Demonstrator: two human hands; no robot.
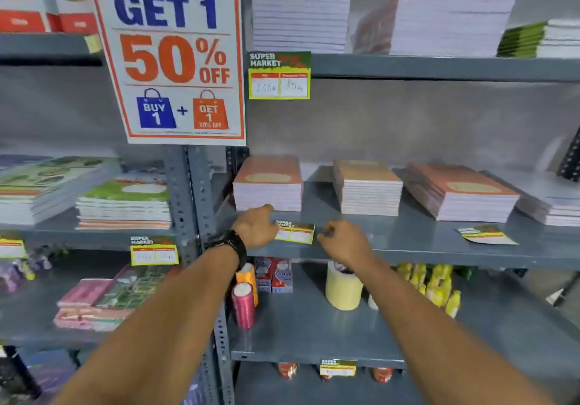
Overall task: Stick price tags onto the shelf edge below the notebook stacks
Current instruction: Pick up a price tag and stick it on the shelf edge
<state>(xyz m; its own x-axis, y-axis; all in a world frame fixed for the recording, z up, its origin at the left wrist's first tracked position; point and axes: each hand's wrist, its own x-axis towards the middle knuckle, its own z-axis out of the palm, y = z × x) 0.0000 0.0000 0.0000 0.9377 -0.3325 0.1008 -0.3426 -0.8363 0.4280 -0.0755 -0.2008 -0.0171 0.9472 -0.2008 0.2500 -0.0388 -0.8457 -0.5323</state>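
Observation:
A yellow-and-green price tag [296,232] lies at the front of the grey middle shelf [408,241], below the leftmost notebook stack [267,184]. My left hand [255,227], with a black watch at the wrist, rests on the tag's left end, fingers curled. My right hand [343,241] hovers just right of the tag, fingers bent, and whether it touches the tag I cannot tell. Two more notebook stacks [367,189] [458,195] sit further right. A second loose tag [486,235] lies on the same shelf at the right.
A tag [279,75] hangs from the upper shelf edge, another [153,251] on the left unit. A "Buy 1 Get 1" poster [175,53] covers the upright. Below the hands stand thread spools [243,304], a tape roll [343,290] and yellow bottles [436,285].

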